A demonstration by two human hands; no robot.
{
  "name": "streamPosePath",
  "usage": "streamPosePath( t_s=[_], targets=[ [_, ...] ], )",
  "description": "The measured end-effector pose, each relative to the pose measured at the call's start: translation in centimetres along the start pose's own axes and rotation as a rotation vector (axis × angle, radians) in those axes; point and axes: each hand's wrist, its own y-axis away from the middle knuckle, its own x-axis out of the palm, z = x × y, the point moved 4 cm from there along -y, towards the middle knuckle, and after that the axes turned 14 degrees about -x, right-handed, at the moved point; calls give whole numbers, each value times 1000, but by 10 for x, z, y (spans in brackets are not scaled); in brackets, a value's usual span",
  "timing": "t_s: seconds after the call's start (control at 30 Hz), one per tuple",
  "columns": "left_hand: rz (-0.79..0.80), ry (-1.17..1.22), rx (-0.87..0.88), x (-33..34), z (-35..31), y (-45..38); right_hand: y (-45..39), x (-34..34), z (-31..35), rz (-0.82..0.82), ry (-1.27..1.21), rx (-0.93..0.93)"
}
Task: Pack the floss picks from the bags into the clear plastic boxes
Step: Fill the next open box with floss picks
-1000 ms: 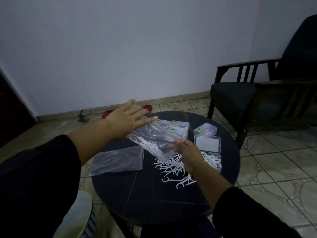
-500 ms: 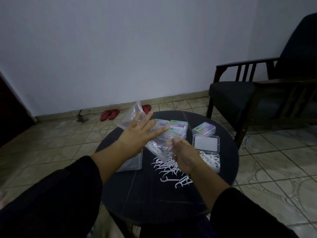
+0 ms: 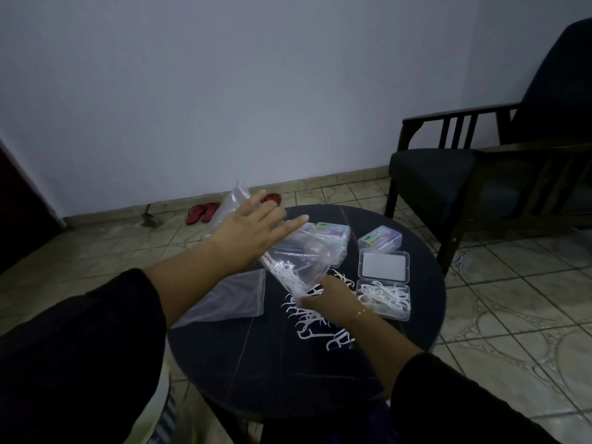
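Round dark table (image 3: pixel 243 363) on tiled floor (image 3: pixel 512 315); armchair (image 3: pixel 448 174) and white wall (image 3: pixel 256 91) beyond.
Right hand (image 3: pixel 330 304) pinches the bag (image 3: pixel 301 254) by its lower end, loose picks (image 3: pixel 315 322) under its fingers, open box (image 3: pixel 384 298) just right. Left hand (image 3: pixel 253 230), fingers spread straight, lies on the bag's upper part.

The round table (image 3: pixel 256 373) is black, and the floss picks (image 3: pixel 315 322) on it are white. The bags (image 3: pixel 230 299) are see-through. The closed boxes (image 3: pixel 379 239) have rainbow labels. The slippers (image 3: pixel 202 212) are red and the chair (image 3: pixel 480 174) is dark
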Motion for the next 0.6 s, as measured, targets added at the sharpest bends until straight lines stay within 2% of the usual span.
streamPosePath(
  t_s=[0.13,0.23,0.33,0.43,0.6],
  targets=[
    [10,-10,-3,0,8,0,-7,2,-3,-43,173,27],
    [-64,-10,5,3,15,1,-8,0,-8,47,352,101],
    [-48,-21,7,-4,19,-2,-3,-4,-8,123,469,161],
    [-56,-21,18,-3,19,-2,2,-6,-2,92,474,138],
    [-114,99,79,-7,21,-5,2,-7,6,17,349,113]
  ],
)
